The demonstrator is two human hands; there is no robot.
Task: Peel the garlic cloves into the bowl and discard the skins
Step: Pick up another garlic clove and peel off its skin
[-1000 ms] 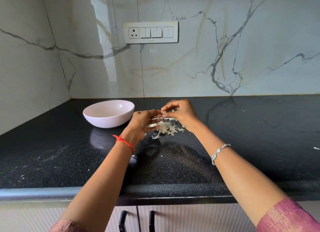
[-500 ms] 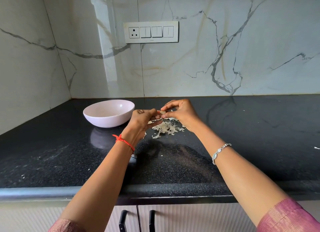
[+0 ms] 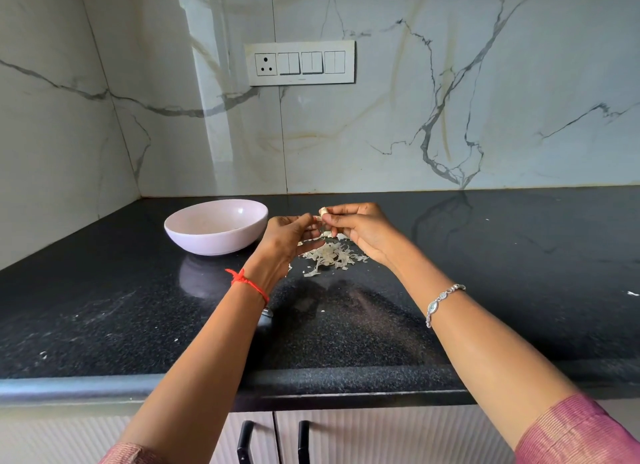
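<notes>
Right hand [image 3: 360, 231] pinching garlic clove [image 3: 324, 211]; left hand [image 3: 287, 237] fingertips gripping its skin, above skin pile [image 3: 329, 257] beside bowl [image 3: 214, 237].

Worktop [image 3: 519, 290]: right half bare to the back wall. Bowl [image 3: 216, 226] stands near the back left corner; skins [image 3: 329, 257] lie just beside it toward the centre. Front edge strip open along its length.

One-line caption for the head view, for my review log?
Both hands peel a garlic clove above a pile of skins, right of a bowl.
</notes>
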